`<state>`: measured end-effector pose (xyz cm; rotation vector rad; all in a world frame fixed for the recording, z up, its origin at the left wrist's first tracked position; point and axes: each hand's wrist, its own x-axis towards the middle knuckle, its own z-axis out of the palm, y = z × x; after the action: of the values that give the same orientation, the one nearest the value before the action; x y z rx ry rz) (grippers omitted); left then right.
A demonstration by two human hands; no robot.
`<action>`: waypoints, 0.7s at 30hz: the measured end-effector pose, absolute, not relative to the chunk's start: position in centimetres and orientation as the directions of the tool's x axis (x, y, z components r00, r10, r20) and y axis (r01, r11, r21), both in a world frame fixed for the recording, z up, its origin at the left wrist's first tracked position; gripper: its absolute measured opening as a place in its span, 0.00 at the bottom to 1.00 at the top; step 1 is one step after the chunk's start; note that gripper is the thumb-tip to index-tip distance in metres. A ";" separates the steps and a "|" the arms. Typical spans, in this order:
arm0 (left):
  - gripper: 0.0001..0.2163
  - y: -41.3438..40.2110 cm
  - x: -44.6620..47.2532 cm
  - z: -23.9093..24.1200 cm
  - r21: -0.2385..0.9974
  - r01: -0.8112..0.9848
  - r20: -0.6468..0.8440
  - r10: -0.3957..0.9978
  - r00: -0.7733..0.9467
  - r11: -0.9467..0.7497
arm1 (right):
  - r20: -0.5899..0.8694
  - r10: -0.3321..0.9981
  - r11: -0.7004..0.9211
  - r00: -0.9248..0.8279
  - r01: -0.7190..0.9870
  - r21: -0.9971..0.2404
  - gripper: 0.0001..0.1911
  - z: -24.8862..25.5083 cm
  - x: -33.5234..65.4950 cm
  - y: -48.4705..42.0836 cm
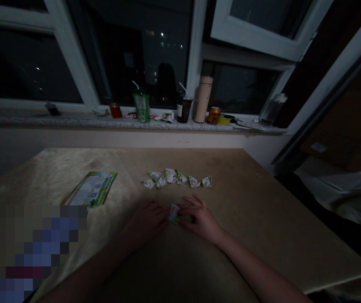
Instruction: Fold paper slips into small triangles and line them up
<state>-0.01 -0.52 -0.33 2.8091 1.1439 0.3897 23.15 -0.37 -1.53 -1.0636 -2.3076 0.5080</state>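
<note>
A small green-and-white wrapped packet (173,213) is between my two hands, low over the table. My right hand (202,219) pinches its right side with thumb and fingers, the other fingers spread. My left hand (150,216) has its fingers bent together and grips the packet's left edge; its thumb is hard to make out in the dim light. Just beyond my hands lie several similar packets with pointed corners (170,176), most bunched in a loose row. A larger flat green-and-white printed bag (92,189) rests on the left of the table.
A tan cloth covers the table (246,202). On the windowsill (164,126) behind stand a green bottle with a straw (142,107), a dark cup (184,110), a pink flask (203,100), a can (214,115) and a red jar (115,110). The lower left corner is pixelated.
</note>
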 end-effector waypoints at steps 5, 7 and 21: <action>0.12 -0.4 0.0 -0.3 0.095 0.665 0.188 0.670 0.718 -0.740 | 0.335 0.736 0.669 -0.589 0.556 -0.493 0.14 -1.4 23.4 -0.4; 0.12 -0.4 0.0 -0.4 0.074 0.645 0.173 0.647 0.742 -0.760 | 0.361 0.699 0.711 -0.618 0.543 -0.447 0.14 -1.5 23.5 -0.4; 0.17 -0.8 0.3 -0.6 -0.018 0.526 0.173 0.516 0.839 -0.850 | 0.423 0.633 0.774 -0.648 0.533 -0.342 0.14 -2.3 23.5 -0.1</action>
<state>0.30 -0.83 -0.55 3.0746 0.8717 0.2609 23.45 -0.09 -2.27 -0.8709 -2.4361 0.2528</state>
